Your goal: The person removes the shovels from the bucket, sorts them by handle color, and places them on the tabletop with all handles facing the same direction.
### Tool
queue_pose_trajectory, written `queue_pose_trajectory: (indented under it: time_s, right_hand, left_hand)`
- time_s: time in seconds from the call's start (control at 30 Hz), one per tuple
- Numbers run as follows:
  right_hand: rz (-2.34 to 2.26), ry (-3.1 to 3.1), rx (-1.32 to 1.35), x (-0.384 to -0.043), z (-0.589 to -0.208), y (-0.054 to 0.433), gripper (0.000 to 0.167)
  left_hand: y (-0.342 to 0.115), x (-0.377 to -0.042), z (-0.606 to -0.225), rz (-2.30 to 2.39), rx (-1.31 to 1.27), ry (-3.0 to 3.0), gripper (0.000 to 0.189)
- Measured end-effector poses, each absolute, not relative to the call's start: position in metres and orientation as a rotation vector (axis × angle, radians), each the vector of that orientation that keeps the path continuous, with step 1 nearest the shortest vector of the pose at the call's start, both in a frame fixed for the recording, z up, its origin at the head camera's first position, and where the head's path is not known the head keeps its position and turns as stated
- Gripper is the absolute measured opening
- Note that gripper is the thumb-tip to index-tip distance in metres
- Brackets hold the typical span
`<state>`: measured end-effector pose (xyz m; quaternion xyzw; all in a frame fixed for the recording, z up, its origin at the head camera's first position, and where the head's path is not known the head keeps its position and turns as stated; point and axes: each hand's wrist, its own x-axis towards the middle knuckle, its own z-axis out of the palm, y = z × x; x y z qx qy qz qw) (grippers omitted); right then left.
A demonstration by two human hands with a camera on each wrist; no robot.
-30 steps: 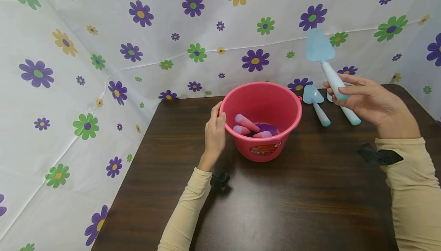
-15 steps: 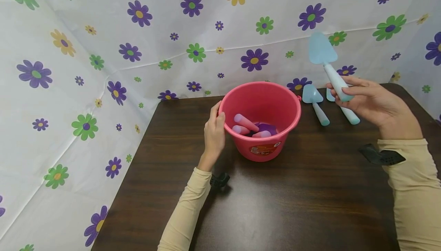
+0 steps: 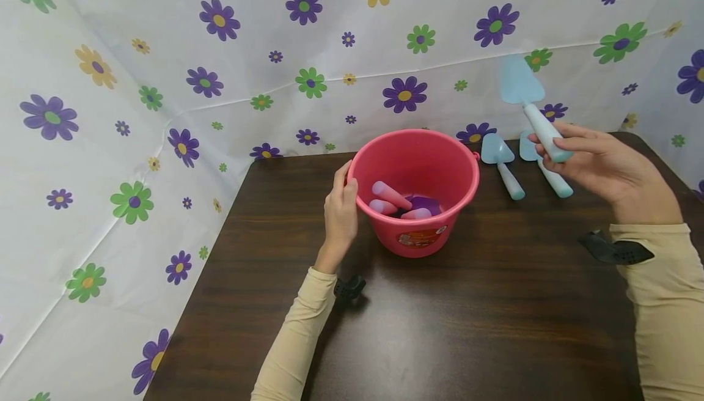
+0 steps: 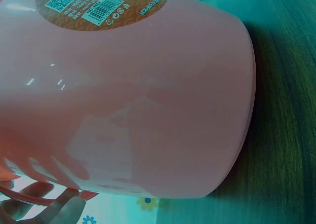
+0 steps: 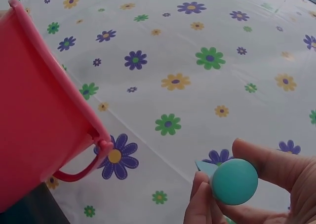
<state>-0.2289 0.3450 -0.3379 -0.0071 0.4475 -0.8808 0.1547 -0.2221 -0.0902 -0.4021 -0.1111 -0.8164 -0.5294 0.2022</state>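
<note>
A pink bucket (image 3: 414,230) stands upright on the table. My left hand (image 3: 341,211) grips its left rim, thumb at the edge; in the left wrist view the fingers (image 4: 69,211) curl by the bucket's handle (image 4: 29,199). Inside the bucket lie several pink handles (image 3: 392,195) with lilac ends and a purple piece (image 3: 426,205). Up to the right of the bucket, my right hand (image 3: 610,162) holds a light blue hand trowel (image 3: 544,135) by its handle, blade pointing up. In the right wrist view the trowel's round teal handle end (image 5: 235,181) sits between thumb and fingers.
Two more light blue trowels, a left one (image 3: 510,181) and a right one (image 3: 554,178), lie on the dark wooden table (image 3: 440,327) right of the bucket. A white flower-print sheet (image 3: 236,114) hangs behind and to the left of the table.
My right hand has shifted slightly right and down with the trowel. The left hand keeps its grip on the bucket rim; the head view has drifted a little.
</note>
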Motion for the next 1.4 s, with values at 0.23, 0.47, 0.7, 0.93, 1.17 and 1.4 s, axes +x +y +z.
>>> queue_pose_trajectory:
  time_s: [0.23, 0.47, 0.7, 0.93, 1.17, 1.4]
  right_hand:
    - [-2.533, 1.263, -0.007, -0.229, -0.345, 0.356, 0.036]
    - [-2.54, 1.174, -0.073, -0.227, -0.352, 0.363, 0.038]
    - [-2.574, 1.145, -0.036, -0.223, -0.356, 0.368, 0.041]
    - [-2.582, 1.103, -0.051, -0.222, -0.36, 0.37, 0.041]
    - [-2.589, 1.097, 0.006, -0.222, -0.362, 0.374, 0.041]
    - [-2.593, 1.13, 0.028, -0.222, -0.365, 0.379, 0.041]
  left_hand:
    - [-0.091, -0.222, -0.402, -1.48, -0.318, -2.278, 0.051]
    - [-0.091, -0.223, -0.402, -1.484, -0.314, -2.275, 0.051]
    - [-0.091, -0.221, -0.401, -1.461, -0.309, -2.278, 0.052]
    - [-0.091, -0.222, -0.402, -1.477, -0.321, -2.273, 0.05]
    - [-0.09, -0.222, -0.402, -1.478, -0.324, -2.271, 0.05]
    - [-0.09, -0.222, -0.403, -1.477, -0.322, -2.272, 0.05]
